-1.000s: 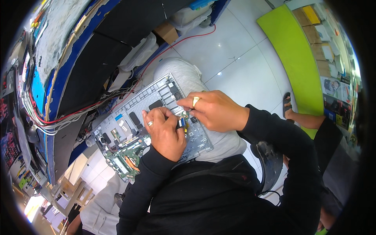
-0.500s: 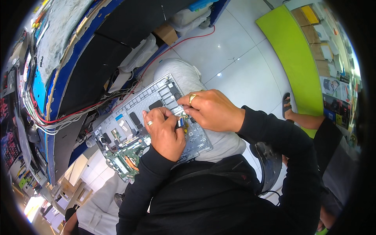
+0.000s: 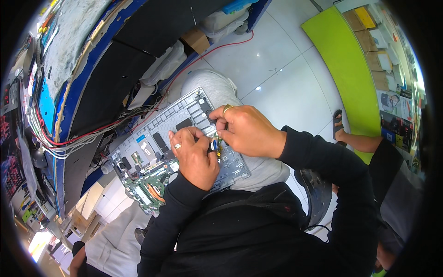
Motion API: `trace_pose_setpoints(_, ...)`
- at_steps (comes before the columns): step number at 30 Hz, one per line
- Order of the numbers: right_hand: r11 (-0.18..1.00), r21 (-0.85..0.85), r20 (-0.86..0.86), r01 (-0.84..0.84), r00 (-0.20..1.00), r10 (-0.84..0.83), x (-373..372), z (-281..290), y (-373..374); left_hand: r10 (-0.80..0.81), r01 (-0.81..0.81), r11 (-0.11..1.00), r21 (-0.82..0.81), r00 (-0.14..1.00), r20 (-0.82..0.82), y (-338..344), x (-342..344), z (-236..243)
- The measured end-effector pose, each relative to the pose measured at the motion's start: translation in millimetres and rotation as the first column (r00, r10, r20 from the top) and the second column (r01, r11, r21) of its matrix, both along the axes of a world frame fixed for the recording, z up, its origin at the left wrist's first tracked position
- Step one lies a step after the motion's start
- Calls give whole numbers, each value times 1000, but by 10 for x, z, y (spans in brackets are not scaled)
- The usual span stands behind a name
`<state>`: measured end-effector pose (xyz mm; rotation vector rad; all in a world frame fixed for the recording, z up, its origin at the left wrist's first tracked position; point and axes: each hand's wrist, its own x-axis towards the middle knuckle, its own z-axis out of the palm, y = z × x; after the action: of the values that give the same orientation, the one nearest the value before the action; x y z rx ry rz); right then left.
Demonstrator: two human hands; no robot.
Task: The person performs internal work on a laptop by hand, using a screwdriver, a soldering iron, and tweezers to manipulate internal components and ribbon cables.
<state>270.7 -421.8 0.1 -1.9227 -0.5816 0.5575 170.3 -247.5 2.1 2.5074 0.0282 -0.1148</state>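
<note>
Across your lap (image 3: 265, 171), the opened laptop chassis (image 3: 234, 164) looks light and stiff, its bare circuit board (image 3: 146, 185) likely fragile; take hold by the outer edges. Your left hand (image 3: 196, 157) and right hand (image 3: 254, 133) curl over it; whether the fingers grip anything cannot be told.

From my remote seat, I've got the lap (image 3: 266, 170) doing the carrying, in pale grey trousers (image 3: 210, 79). Across it, slanted, lies an opened laptop case (image 3: 166, 124), insides up, and I see grey leg along its right side.
</note>
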Motion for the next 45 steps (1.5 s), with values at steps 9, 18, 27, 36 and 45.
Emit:
trace_pose_setpoints(9,1000,3,-74,6,997,-6,5,-5,2,-10,10,1000,-10,1000,-6,16,-11,10)
trace_pose_setpoints(18,999,-9,45,-50,998,50,-20,-50,-7,-12,12,1000,-15,1000,-8,18,-16,4)
trace_pose_setpoints(27,999,-13,132,-44,990,46,-53,-58,-10,-3,3,1000,9,1000,-3,0,-20,-5)
trace_pose_setpoints(36,988,-87,243,-129,959,147,0,-60,-86,-9,9,999,40,1000,-16,-2,-15,-3)
trace_pose_setpoints(45,973,-99,277,-207,934,227,59,-93,-86,-24,25,999,26,1000,-17,1,-27,7)
